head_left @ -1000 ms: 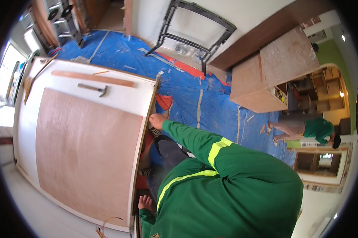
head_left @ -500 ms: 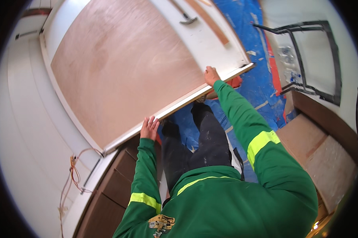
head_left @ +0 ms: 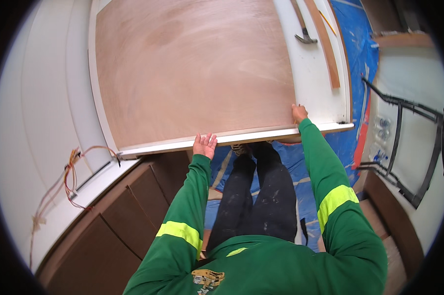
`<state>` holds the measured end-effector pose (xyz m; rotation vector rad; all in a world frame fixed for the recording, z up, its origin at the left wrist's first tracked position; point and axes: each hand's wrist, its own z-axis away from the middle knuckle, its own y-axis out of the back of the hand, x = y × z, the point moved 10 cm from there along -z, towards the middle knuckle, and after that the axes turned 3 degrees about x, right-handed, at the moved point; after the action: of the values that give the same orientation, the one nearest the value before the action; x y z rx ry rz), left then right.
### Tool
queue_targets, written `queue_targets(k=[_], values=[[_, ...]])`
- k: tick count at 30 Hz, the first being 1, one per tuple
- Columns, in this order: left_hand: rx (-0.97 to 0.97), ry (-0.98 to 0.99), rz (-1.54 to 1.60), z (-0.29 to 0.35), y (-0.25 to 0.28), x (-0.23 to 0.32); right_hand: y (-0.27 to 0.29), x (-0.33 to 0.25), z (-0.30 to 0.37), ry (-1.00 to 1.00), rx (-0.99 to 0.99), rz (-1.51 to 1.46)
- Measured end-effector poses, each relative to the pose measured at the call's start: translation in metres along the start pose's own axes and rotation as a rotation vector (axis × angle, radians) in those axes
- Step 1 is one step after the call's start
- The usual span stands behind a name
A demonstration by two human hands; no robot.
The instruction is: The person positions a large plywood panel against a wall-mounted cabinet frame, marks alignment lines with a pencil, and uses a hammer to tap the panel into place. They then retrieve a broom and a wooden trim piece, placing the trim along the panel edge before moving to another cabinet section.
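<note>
Head view, left to right: 1 bundle of orange-red wires [head_left: 71,172], left of and well apart from the left hand, hanging by a white ledge [head_left: 100,184]. Below and left of that hand, 1 brown cabinet [head_left: 118,231], seams between its panels; inside hidden.

Left hand [head_left: 205,146]: palm up, fingers spread, at the near edge of the white front rail [head_left: 246,139]. Can't tell if it bears on it. Beyond both hands, 1 large brown sheet [head_left: 197,69] lying flat on 1 white panel [head_left: 313,73], front rail along the near side. Between and below the hands: 2 legs in dark trousers [head_left: 268,196], paint-flecked.

Right hand [head_left: 299,114]: apart from the left, fingers curled at the sheet's near right corner. Can't tell if it grips anything.

Also on the panel, all beyond the right hand: 1 hammer [head_left: 303,30], then 1 wood strip [head_left: 325,46], then 1 thin yellow stick [head_left: 327,23], pencil-like. Blue floor sheeting [head_left: 357,39] past the panel's right edge. Farther right of the right hand: several clear bottles [head_left: 382,128], exact count and contents unclear, beside 1 black frame [head_left: 398,137].
</note>
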<state>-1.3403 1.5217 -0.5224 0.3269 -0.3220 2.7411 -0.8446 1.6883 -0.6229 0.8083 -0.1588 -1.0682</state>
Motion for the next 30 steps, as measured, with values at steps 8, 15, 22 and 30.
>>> queue_targets(k=[8, 15, 22, 30], values=[[0.016, -0.045, 0.003, 0.027, 0.057, 0.032, 0.056, -0.052, 0.081, 0.323, 0.071, -0.128], [0.078, -0.149, 0.172, 0.063, 0.109, 0.121, 0.153, -0.125, 0.21, 0.447, 0.148, -0.003], [-0.181, -0.384, 0.377, 0.072, 0.071, 0.205, 0.236, -0.183, 0.274, 0.599, 0.206, 0.032], [-0.095, -0.603, 0.376, 0.14, 0.023, 0.205, 0.32, -0.214, 0.269, 0.676, 0.245, 0.087]])
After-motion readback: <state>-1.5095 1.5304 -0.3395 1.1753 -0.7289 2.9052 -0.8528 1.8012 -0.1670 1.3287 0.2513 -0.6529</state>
